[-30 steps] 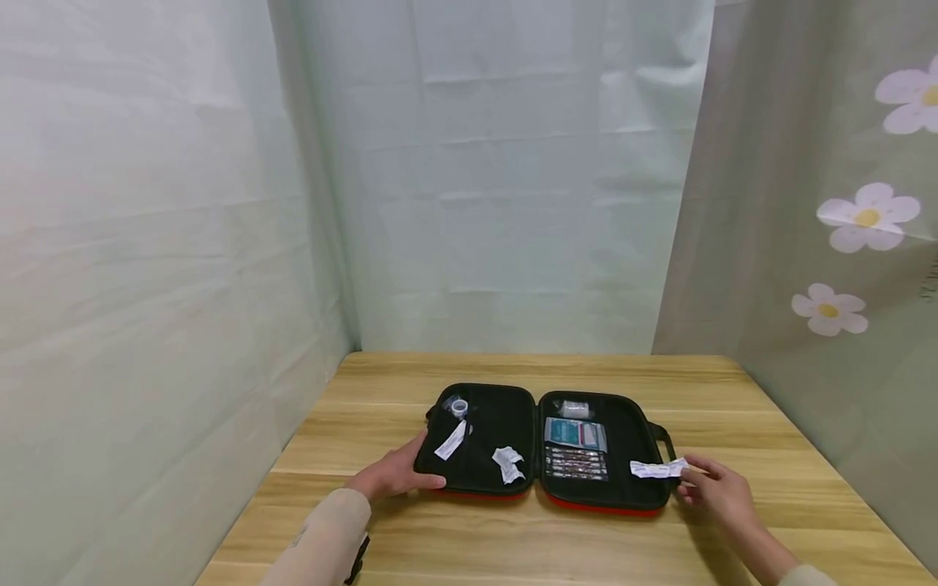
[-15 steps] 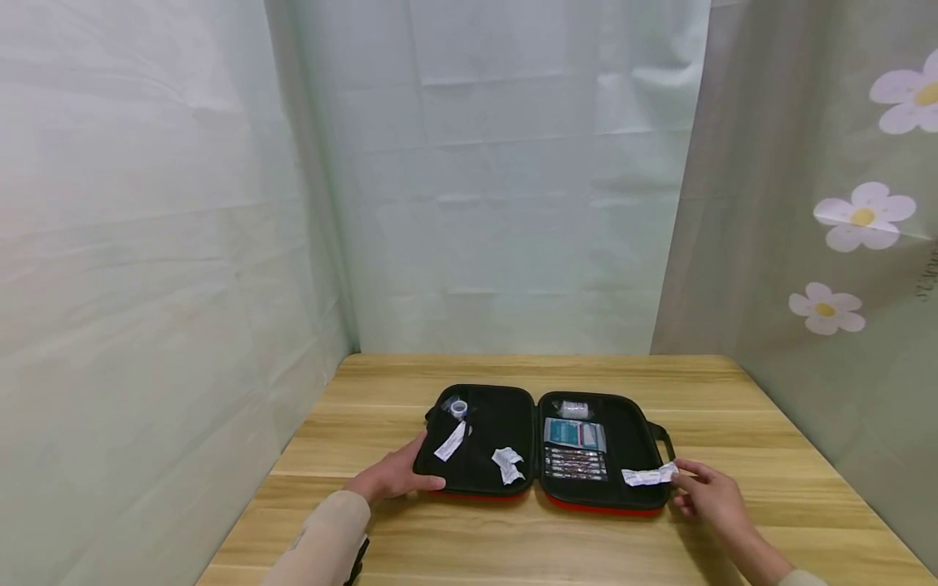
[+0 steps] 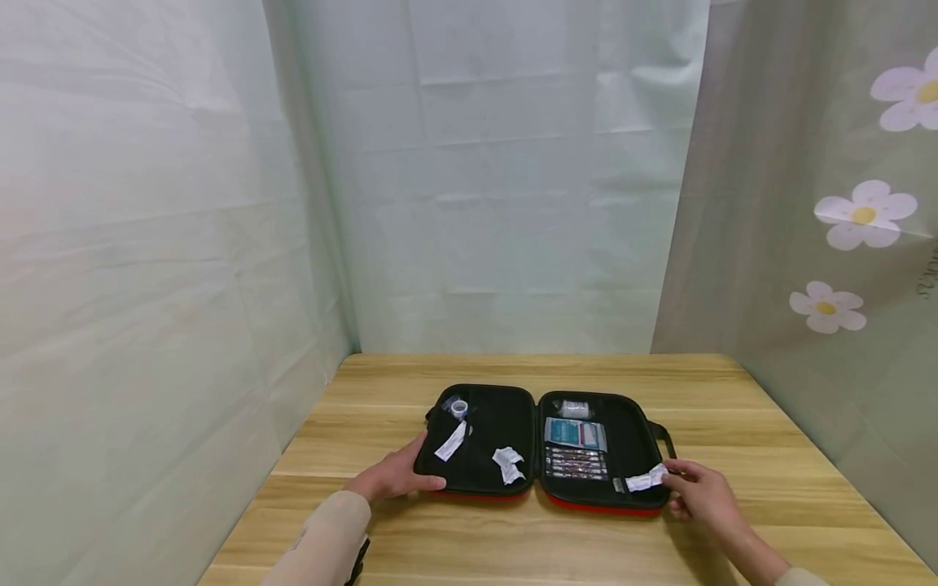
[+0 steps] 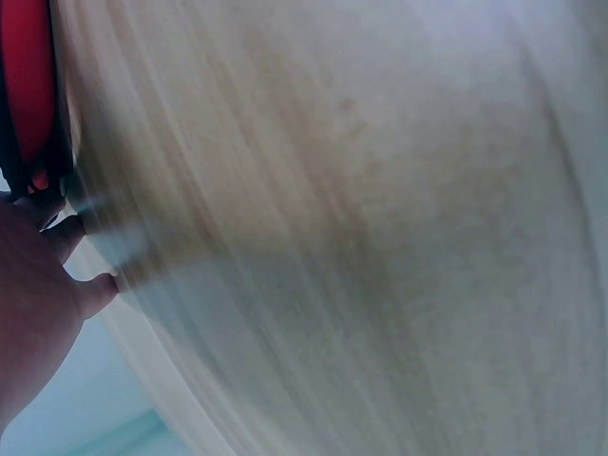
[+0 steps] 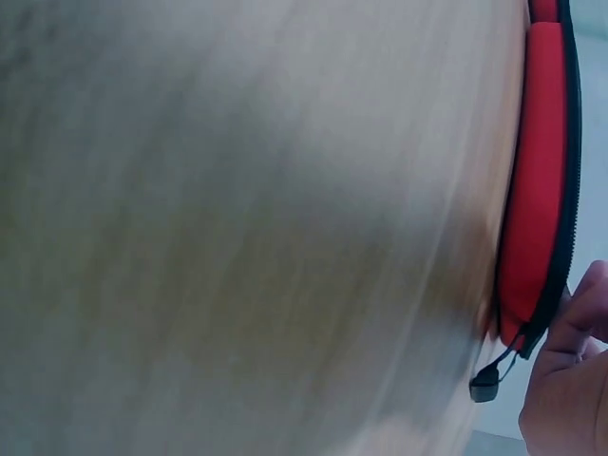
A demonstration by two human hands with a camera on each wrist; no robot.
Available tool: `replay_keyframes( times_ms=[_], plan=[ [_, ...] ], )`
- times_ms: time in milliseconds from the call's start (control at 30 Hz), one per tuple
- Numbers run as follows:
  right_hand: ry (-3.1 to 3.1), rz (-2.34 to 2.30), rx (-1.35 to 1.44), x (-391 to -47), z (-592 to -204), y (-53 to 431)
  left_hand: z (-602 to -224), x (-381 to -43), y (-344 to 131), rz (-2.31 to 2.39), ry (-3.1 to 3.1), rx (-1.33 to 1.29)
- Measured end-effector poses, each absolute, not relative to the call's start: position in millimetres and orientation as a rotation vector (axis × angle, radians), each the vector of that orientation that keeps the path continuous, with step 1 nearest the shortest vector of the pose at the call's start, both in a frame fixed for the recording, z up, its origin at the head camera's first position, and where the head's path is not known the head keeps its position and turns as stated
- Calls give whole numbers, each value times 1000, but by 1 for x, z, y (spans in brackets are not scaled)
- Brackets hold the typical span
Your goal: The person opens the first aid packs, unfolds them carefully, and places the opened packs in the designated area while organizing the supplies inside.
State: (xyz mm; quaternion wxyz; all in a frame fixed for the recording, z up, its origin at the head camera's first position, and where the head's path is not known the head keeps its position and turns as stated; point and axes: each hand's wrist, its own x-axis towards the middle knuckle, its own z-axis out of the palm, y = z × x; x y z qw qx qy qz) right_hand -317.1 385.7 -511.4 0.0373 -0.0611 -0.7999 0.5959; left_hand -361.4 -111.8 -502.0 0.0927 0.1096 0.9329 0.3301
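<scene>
A first aid case (image 3: 506, 423), black inside and red outside, lies unfolded on the table. At its left near corner is my left hand (image 3: 399, 472), thumb along the front edge and fingers around the side. My right hand (image 3: 703, 492) pinches a narrow white printed packet (image 3: 645, 478) over the right half's near corner. The packet's left end is beside a small dark strap or loop (image 3: 619, 486); whether it is tucked in is too small to tell. In the right wrist view, curled fingers are at the red case wall (image 5: 539, 190). The left wrist view shows fingers touching the case's red side (image 4: 27, 85).
The left half holds a white tape roll (image 3: 459, 408), a white strip packet (image 3: 450, 440) and a crumpled white packet (image 3: 508, 465). In the right half are a wrapped roll (image 3: 575, 409), a teal packet (image 3: 575, 433) and dark strips (image 3: 575, 464). A handle (image 3: 663, 439) sticks out right.
My right hand has moved left with the white packet, further over the case's right half. The small dark strap beside the packet now shows. My left hand has stayed in place.
</scene>
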Motion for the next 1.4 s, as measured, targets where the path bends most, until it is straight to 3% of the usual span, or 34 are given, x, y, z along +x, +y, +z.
replay_keyframes(
  times_ms=[1400],
  plan=[
    [-2807, 1736, -73, -323, -493, 350, -501, -358, -110, 989, 2772, 303]
  ],
)
